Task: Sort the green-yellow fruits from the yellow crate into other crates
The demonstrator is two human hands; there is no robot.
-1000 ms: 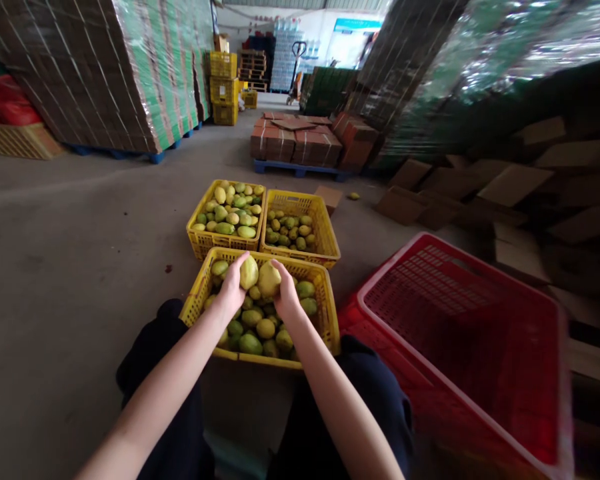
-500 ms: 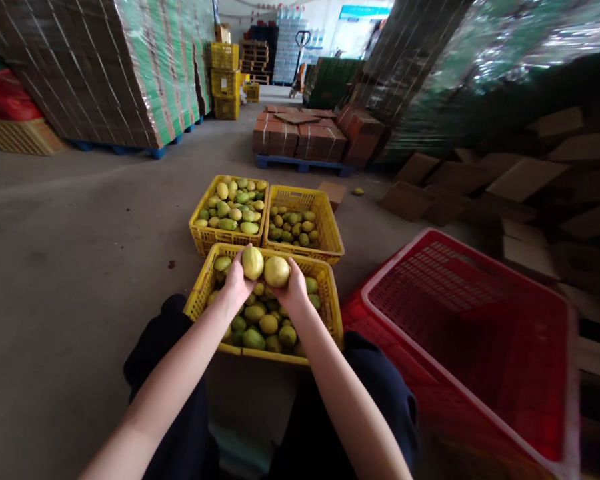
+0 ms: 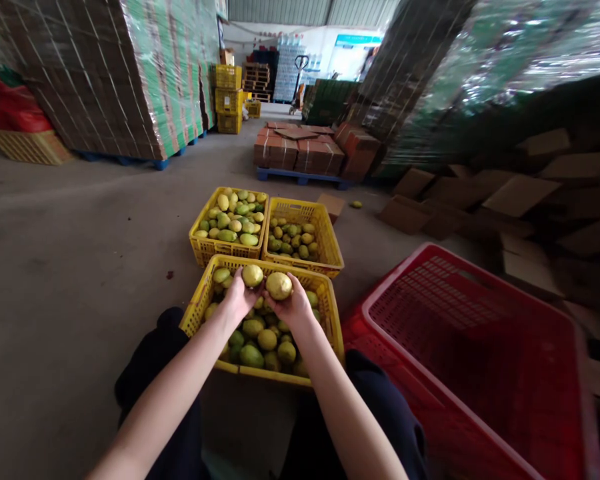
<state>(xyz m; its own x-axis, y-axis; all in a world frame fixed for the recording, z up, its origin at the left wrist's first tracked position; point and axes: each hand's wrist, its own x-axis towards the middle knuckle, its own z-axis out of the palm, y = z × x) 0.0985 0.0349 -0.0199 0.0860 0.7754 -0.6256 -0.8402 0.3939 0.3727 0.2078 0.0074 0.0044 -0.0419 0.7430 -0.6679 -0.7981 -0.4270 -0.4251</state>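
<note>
Above the near crate (image 3: pixel 263 374), the left hand (image 3: pixel 237 299) curls round one fruit (image 3: pixel 253 275) and the right hand (image 3: pixel 297 306) round another fruit (image 3: pixel 279 285), seemingly comparing them, so the next move calls for steady grips.

Strapped cardboard stacks (image 3: pixel 321 157) sit on a blue pallet (image 3: pixel 303 179).

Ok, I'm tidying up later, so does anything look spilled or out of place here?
Yes. One stray fruit lies on the floor beyond the yellow crates, apart from the crated fruit. To the right, cardboard pieces lie in a jumbled heap.
</note>
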